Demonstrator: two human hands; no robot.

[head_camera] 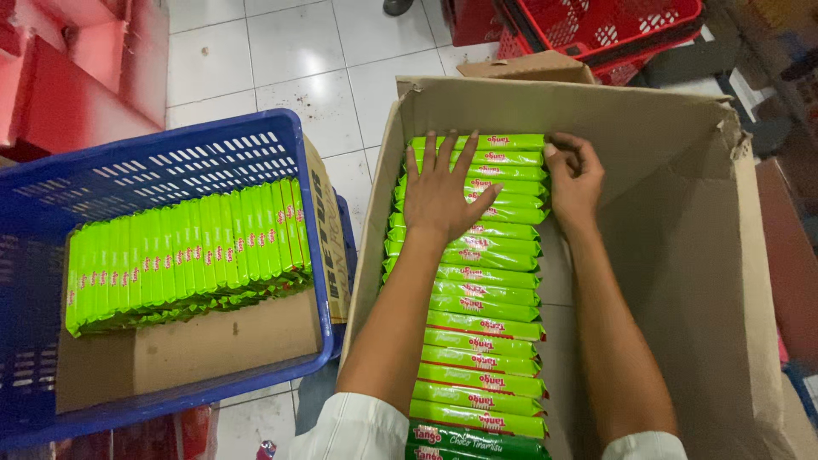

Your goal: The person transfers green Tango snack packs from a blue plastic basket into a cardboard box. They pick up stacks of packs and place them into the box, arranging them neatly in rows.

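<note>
The left hand lay flat and released on the far packets of the green wafer packet row in the cardboard box, long axes left-right, while the right hand, fingers curled, gripped their right ends.

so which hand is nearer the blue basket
Left. The left hand lies flat on the green packs, on the side toward the blue basket; the right hand is farther off.

Bright green wrappers with red-and-white logos, brown cardboard box, blue slotted crate, red baskets, white floor tiles
</note>
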